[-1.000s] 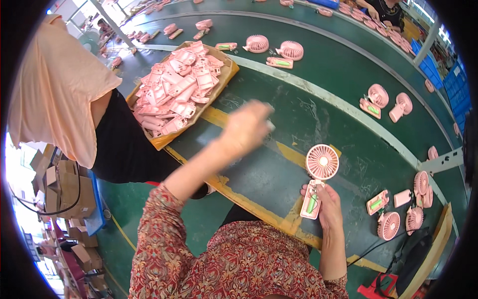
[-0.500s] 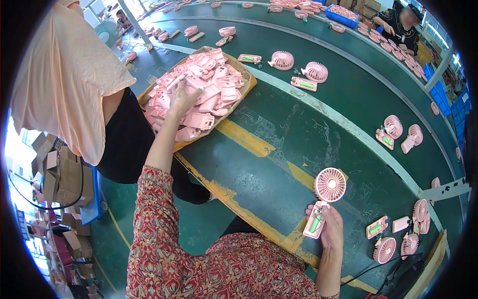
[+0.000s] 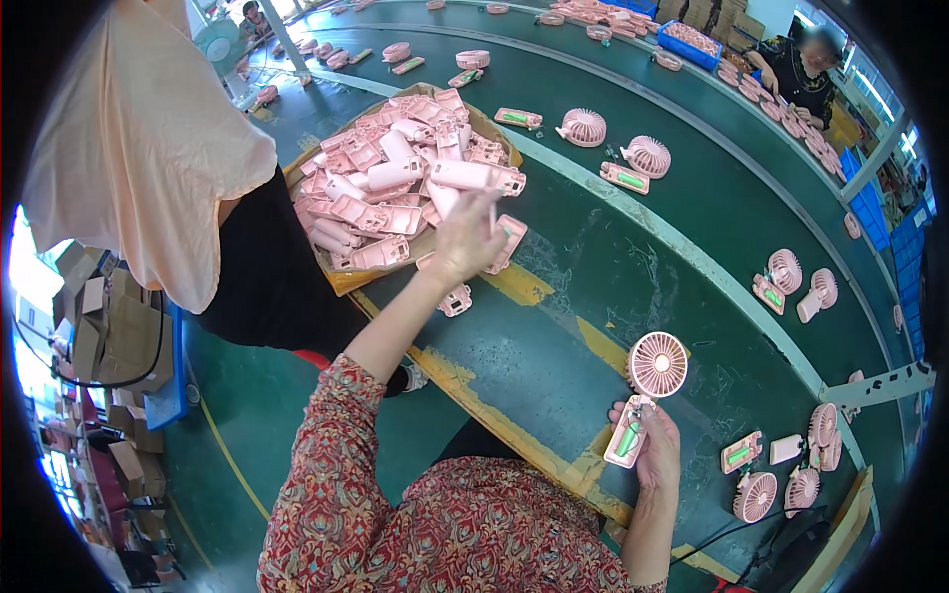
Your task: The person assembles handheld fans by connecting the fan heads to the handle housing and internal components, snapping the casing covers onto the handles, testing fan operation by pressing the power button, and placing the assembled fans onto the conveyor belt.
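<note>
A bright workroom is spreading out on all sides, its green floor (image 3: 326, 435) showing below a long green table (image 3: 633, 267) that is curving from the upper left round to the lower right. A white strip (image 3: 692, 255) is running along that surface, and worn yellow tape (image 3: 519, 287) is crossing it and edging its near side, with scuffs and scratches showing between. At left a person in a peach top (image 3: 148, 168) is standing close to the table, and behind them brown cartons (image 3: 119, 336) are piling up beside something blue. Blue crates (image 3: 865, 198) are lining the far right, where a co-worker in a dark top (image 3: 806, 77) is sitting or standing behind rows of pink parts (image 3: 796, 124). A shallow cardboard box (image 3: 371, 281) is resting on the table's left part, heaped with pink cases (image 3: 395, 173). The left hand (image 3: 467, 237) is hovering at its near right corner, fingers bent among cases; whether it is gripping one I cannot tell. The right hand (image 3: 660, 445) is holding a pink hand fan (image 3: 657, 364) by its opened handle, over the table's near edge, the round head pointing away from the body. More pink fans (image 3: 756, 496) are lying to its right. Inside the held handle a small green battery (image 3: 628, 439) is showing.
</note>
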Available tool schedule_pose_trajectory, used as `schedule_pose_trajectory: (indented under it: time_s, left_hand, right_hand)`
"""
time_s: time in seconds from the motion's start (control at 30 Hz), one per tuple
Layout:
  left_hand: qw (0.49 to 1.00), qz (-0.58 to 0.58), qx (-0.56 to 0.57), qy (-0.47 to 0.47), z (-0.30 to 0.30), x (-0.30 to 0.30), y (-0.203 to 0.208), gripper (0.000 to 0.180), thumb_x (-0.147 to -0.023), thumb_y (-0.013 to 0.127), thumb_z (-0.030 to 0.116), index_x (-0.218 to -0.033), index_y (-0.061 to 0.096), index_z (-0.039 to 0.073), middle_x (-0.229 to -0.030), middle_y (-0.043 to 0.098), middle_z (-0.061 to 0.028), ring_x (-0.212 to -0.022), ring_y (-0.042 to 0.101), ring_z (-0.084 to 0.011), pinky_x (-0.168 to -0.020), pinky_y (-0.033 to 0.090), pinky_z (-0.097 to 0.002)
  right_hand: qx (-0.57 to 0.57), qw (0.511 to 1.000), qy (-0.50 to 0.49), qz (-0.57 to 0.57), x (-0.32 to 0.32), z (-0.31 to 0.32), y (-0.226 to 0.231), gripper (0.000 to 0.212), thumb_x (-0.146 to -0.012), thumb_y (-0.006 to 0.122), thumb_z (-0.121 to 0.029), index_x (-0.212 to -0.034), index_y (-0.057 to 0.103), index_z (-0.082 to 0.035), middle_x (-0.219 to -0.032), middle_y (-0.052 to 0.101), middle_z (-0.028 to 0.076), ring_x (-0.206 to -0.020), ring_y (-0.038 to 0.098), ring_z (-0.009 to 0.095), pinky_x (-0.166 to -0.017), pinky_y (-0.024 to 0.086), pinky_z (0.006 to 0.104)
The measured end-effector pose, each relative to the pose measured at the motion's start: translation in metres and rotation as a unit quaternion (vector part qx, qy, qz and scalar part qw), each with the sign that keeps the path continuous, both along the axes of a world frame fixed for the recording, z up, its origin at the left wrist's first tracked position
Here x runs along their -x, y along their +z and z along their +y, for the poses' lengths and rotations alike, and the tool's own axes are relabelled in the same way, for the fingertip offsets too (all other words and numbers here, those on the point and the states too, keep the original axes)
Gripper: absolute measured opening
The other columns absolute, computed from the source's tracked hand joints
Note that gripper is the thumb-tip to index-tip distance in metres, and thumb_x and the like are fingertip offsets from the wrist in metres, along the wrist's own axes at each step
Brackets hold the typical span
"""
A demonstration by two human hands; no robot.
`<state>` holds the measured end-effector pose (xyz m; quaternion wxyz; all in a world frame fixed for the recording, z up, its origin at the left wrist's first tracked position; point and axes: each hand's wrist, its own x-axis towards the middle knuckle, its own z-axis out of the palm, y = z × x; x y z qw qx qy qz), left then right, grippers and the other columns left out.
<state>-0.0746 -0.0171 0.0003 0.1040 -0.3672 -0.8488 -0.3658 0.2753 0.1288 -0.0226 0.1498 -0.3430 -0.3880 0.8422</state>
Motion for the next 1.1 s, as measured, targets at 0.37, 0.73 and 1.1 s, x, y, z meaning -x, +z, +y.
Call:
schedule_pose_trajectory:
  time_s: [0.37,0.73,1.1]
  left_hand:
    - [0.981,0.192,-0.02,-0.013,-0.022,-0.003,0.021,0.029,-0.07,0.061,0.004,-0.099,0.058,0.002,-0.102,0.056,-0.0148,-0.091,0.057,-0.032,-0.076,0.048,-0.0411]
    - [0.926,0.063,0.371,0.04,0.014,0.09,0.046,0.023,-0.068,0.066,0.015,-0.087,0.068,0.004,-0.094,0.066,-0.0161,-0.095,0.062,-0.0282,-0.081,0.049,-0.0373]
    - [0.985,-0.152,-0.028,-0.08,0.011,-0.037,0.071,0.048,-0.064,0.073,0.031,-0.093,0.052,0.0,-0.082,0.058,-0.0167,-0.078,0.06,-0.0293,-0.071,0.047,-0.0406]
  right_hand:
    - [-0.035,0.999,0.018,-0.004,0.006,-0.003,0.001,0.028,-0.092,0.051,-0.017,-0.107,0.052,0.006,-0.096,0.063,0.019,-0.084,0.064,0.025,-0.074,0.054,0.0335]
    - [-0.054,0.998,0.031,-0.017,-0.006,0.0,-0.008,0.038,-0.089,0.057,-0.024,-0.115,0.051,0.002,-0.1,0.062,0.017,-0.086,0.064,0.024,-0.072,0.055,0.0339]
    - [-0.046,0.999,-0.004,-0.007,0.008,-0.007,0.005,0.037,-0.091,0.052,-0.018,-0.117,0.048,0.008,-0.106,0.06,0.019,-0.095,0.061,0.025,-0.089,0.049,0.0363]
